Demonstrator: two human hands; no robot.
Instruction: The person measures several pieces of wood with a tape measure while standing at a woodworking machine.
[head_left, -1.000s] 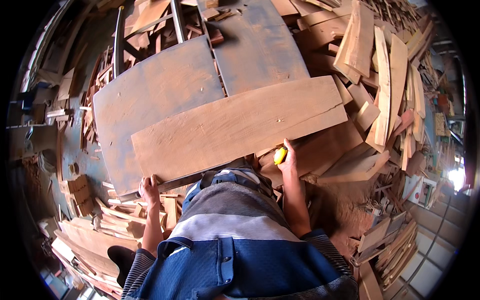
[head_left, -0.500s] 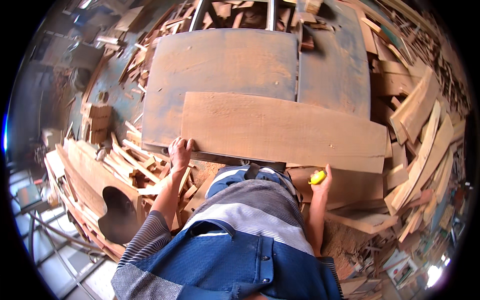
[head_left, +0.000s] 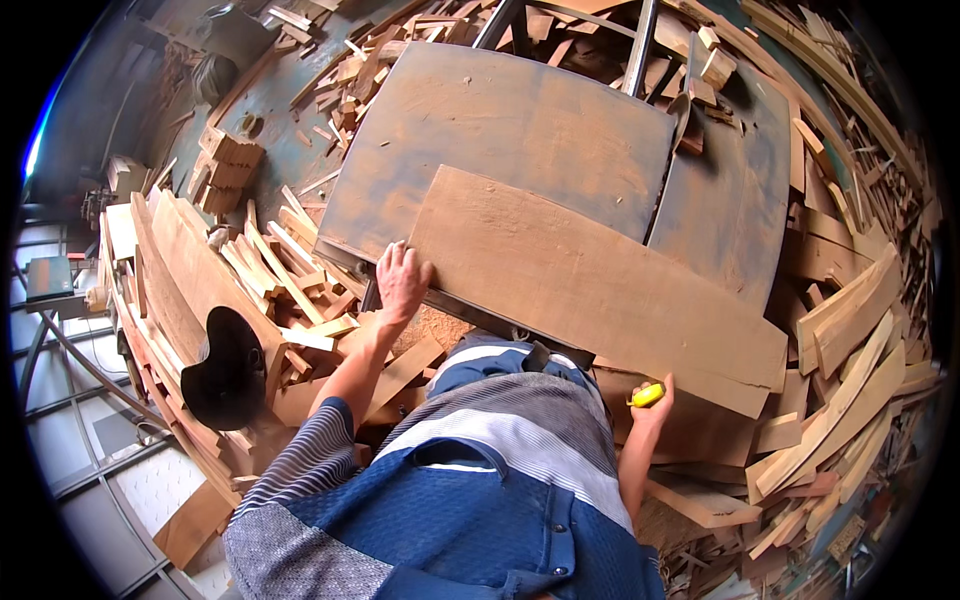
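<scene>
A wide, flat wooden board (head_left: 590, 280) lies slantwise across a dusty, grey-blue metal machine table (head_left: 520, 130), its right end jutting beyond the near edge. At its left end, my left hand (head_left: 403, 283) is bent over the near corner, fingers curled and thumb side against the wood. Low by the right part of the board, my right hand (head_left: 652, 403) is closed around a small yellow tape measure (head_left: 648, 395). One finger of that hand points up at the board's near edge. The tape's blade cannot be made out.
A dark, curved shield-like piece (head_left: 232, 368) stands on the left beside upright planks (head_left: 185, 290). Stacked blocks (head_left: 225, 170) and loose offcuts lie around the table. Curved wooden pieces (head_left: 850, 390) are heaped at the right. A metal frame (head_left: 640, 45) rises behind the table.
The whole view has turned, so the table and board now slope down to the right. Both hands stay near the same parts of the board, the tape measure still in my right hand.
</scene>
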